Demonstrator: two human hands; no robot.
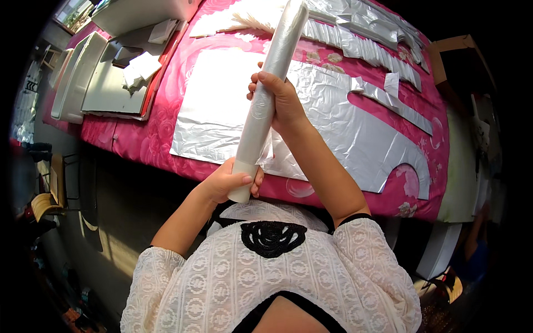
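The left hand point(229, 178) grips the lower end of a clear plastic roll point(259, 117), the right hand point(282, 101) wraps its middle, slanted over a silvery sheet point(208, 105) on the pink-covered counter point(158, 119).

Glossy, seemingly plastic roll point(260, 115)

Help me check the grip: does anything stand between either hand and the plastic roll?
Nothing visible does: the right hand wraps directly around the plastic roll above, and the left hand grips its lower end. The palm sides are hidden.
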